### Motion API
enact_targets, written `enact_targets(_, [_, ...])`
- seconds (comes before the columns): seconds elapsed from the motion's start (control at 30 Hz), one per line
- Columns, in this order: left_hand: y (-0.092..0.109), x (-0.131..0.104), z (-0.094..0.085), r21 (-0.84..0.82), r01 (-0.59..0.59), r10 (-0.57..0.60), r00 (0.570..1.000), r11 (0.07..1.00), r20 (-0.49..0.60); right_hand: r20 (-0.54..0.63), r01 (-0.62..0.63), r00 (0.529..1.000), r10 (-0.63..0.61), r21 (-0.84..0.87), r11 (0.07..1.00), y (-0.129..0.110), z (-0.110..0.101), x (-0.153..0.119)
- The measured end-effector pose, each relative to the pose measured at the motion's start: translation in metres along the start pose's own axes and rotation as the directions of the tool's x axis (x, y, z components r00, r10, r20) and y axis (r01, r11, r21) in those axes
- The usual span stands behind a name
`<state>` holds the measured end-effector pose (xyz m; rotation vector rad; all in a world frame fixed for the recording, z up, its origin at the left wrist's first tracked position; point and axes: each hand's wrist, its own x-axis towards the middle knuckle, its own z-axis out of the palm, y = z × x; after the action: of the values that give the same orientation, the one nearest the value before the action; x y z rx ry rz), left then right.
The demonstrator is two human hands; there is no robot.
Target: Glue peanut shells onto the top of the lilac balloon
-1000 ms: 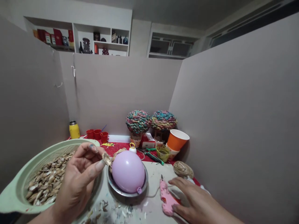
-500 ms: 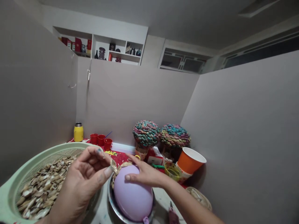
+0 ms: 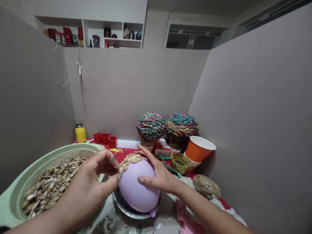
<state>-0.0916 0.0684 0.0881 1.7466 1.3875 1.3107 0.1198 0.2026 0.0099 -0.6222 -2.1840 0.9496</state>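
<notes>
Lilac balloon (image 3: 138, 191), pale green basket (image 3: 17, 198), orange cup (image 3: 198, 151), yellow flask (image 3: 80, 133).

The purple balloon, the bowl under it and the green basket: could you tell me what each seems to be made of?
Purple balloon: likely latex, smooth, glossy highlight. Bowl: apparently steel, shiny reflective rim. Green basket: seemingly matte plastic, moulded mesh wall.

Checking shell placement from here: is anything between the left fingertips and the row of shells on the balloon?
Nothing visible. The left hand pinches a shell right at the near end of the shell row on the purple balloon. The right hand rests on the balloon's other side, clear of that spot.
</notes>
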Motion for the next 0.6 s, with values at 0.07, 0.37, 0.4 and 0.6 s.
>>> enact_targets(0.07, [0.001,0.005,0.002,0.139,-0.033,0.03,0.999,0.99,0.023,-0.001,0.016,1.0,-0.016,0.033,0.999,0.003,0.002,0.001])
enact_targets(0.37, [-0.011,0.035,0.018,0.406,-0.161,0.093,0.979,0.9,0.18,-0.008,0.064,0.998,-0.064,0.072,0.995,-0.003,0.0,0.001])
enact_targets(0.4, [-0.011,0.036,0.02,0.42,-0.164,0.092,0.978,0.893,0.187,-0.012,0.064,0.998,-0.063,0.071,0.995,-0.003,0.0,0.001])
enact_targets(0.6, [-0.009,0.039,0.027,0.486,-0.185,0.086,0.972,0.854,0.22,-0.029,0.073,0.997,-0.071,0.075,0.994,0.0,0.001,0.0])
